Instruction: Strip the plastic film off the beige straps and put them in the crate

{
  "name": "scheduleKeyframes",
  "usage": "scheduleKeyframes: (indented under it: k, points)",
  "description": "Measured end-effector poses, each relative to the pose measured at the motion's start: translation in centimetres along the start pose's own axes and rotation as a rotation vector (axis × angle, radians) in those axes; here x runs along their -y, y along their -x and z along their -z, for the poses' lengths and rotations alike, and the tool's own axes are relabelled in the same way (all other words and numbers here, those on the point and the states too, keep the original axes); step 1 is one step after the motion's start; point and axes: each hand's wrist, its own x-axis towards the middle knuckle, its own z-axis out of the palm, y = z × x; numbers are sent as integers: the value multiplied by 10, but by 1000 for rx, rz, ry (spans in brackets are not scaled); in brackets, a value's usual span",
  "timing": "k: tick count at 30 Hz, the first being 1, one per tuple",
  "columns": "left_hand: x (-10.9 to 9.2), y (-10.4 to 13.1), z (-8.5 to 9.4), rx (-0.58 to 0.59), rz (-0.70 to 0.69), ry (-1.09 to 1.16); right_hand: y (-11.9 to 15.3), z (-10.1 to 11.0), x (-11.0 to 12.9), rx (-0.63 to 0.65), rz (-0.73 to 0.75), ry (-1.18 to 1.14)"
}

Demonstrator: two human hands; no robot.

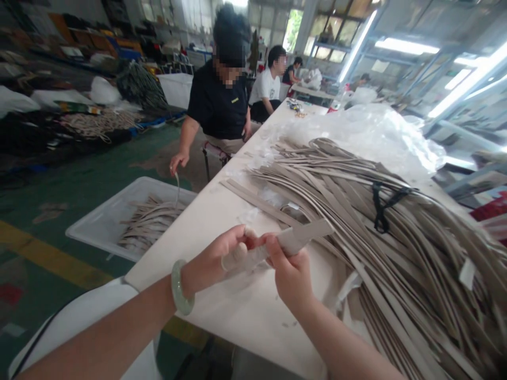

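A flat beige-grey strip (311, 231) is held above the table, its wide end pointing right. My right hand (291, 266) grips it near that end, thumb on top. My left hand (227, 250) is closed beside it, fingertips meeting those of my right hand; pale covers sit on some of its fingers. A whitish, partly blurred length of the strip runs between and under my hands. A large heap of long grey-brown strips (356, 211) lies on the table to the right.
White table (198, 274) with a black tie (382, 211) on the heap and clear plastic (376, 132) behind. A white bin (99, 224) of strips stands on the floor at left. A person (222, 100) reaches over it with a strip; other people sit farther back.
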Motion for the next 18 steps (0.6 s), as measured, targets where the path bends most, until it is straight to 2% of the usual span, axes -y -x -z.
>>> scheduleKeyframes:
  k: [4,7,9,12,15,18]
  points:
    - [3,2,-3,-70,19,-175,3,3,12,-31,118,173]
    - [8,5,-4,-5,60,-248,4,8,18,-133,149,193]
    - [9,6,-4,3,53,-291,6,9,20,-135,136,152]
    - [5,5,-7,-12,-135,-408,12,6,26,45,198,206]
    - [-3,5,-14,97,-355,-471,18,3,37,222,376,485]
    - [-10,8,-24,223,-444,-473,25,1,51,246,512,732]
